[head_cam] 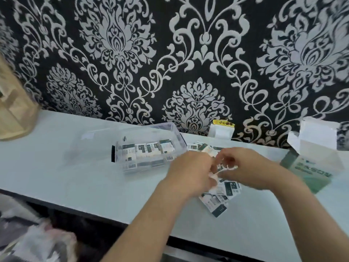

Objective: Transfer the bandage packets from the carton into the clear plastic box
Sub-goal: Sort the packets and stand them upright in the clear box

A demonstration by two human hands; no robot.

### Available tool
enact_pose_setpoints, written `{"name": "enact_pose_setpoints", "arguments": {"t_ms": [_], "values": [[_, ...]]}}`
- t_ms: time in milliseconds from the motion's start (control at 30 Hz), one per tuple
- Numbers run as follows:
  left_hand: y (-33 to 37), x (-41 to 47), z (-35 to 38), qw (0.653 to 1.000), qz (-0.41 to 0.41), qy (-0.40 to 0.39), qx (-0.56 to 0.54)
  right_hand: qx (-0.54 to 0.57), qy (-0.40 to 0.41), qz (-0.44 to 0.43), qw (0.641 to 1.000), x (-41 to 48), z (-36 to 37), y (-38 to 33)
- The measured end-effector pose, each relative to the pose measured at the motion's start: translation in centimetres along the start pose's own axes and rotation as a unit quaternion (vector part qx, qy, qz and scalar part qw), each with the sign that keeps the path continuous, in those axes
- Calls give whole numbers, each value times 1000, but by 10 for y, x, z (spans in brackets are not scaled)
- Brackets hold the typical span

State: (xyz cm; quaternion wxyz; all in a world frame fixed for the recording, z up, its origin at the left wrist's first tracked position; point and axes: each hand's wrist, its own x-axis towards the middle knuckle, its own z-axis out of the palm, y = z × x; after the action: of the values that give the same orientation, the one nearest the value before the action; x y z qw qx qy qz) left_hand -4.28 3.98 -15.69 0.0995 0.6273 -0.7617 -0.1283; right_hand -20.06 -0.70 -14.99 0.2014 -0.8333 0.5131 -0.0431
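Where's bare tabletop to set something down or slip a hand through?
Free: the table left of the clear plastic box, up to the wooden object; the front strip nearside of the loose packets. Crowded: between box and carton, where left hand and right hand pinch packets over that pile.

A single view, worn on the person's head, looks forward and down across the desk (75, 167) toward the patterned wall (170, 53) behind it. The wide lens bends the desk's edges. Both forearms enter from the bottom edge, so the left hand (190, 174) and right hand (251, 167) sit near centre, close to the camera, over the bandage packets (221, 203).
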Motion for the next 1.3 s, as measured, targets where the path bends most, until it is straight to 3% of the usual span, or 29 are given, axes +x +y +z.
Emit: {"name": "enact_pose_setpoints", "arguments": {"t_ms": [167, 433, 567, 633, 767, 833, 900, 967, 1300], "values": [[3, 6, 28, 998, 4, -13, 56, 2, -25, 19, 1000, -5, 25, 22], [3, 12, 32, 998, -50, 5, -29, 61, 23, 4, 998, -3, 28, 22], [-2, 10, 23, 987, -90, 12, -131, 171, 85, -2, 982, -6, 19, 25], [-7, 10, 19, 972, -107, 32, -208, 300, 106, 2, 948, -7, 16, 27], [-5, 5, 13, 898, -117, 90, -414, 592, 110, -6, 798, -10, 12, 21], [2, 3, 13, 857, -108, 99, -494, 650, 73, -14, 756, -9, 15, 16], [9, 1, 12, 829, -117, 94, -539, 661, 79, -15, 746, -8, 18, 11], [11, 1, 12, 822, -125, 96, -548, 664, 112, -7, 740, -6, 21, 8], [-5, -1, 4, 866, -81, 154, -469, 662, 179, 75, 724, -2, 22, 4]]}}
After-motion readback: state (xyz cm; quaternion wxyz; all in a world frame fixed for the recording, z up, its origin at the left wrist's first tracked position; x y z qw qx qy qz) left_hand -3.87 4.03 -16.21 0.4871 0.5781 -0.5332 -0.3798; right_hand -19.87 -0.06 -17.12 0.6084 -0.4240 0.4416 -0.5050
